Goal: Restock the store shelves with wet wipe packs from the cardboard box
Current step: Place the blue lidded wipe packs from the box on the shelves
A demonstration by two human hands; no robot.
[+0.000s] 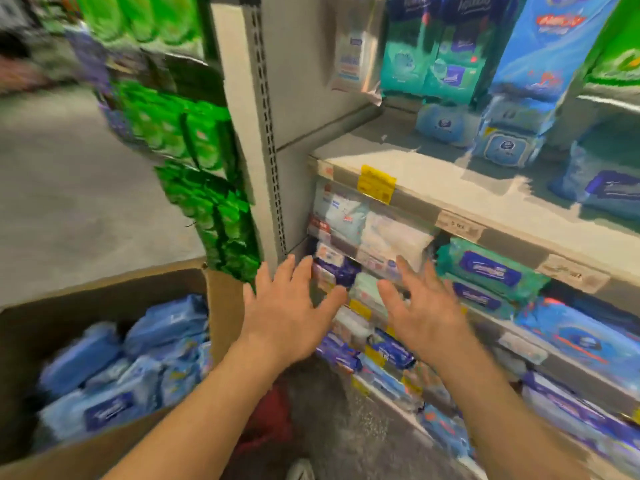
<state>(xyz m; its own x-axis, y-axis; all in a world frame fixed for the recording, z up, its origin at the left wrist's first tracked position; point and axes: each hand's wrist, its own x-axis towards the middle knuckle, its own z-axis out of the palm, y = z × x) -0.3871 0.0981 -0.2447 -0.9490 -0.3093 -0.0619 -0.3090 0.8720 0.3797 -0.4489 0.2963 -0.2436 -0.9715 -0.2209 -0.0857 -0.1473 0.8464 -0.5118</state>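
A cardboard box point(104, 289) stands at the lower left, full of several blue wet wipe packs point(166, 323). My left hand point(287, 306) and my right hand point(422, 306) are both stretched out with fingers spread, in front of the lower shelves. Neither hand holds anything. Between and just beyond the fingertips lie a dark blue pack point(337, 270) and a pale green pack point(369, 294) on a lower shelf. The picture is blurred by motion.
A grey upper shelf point(415, 168) carries blue packs at the back right. Teal packs point(491, 268) lie to the right of my hands. Green hanging goods point(207, 188) hang on the upright post to the left. Grey floor lies beyond the box.
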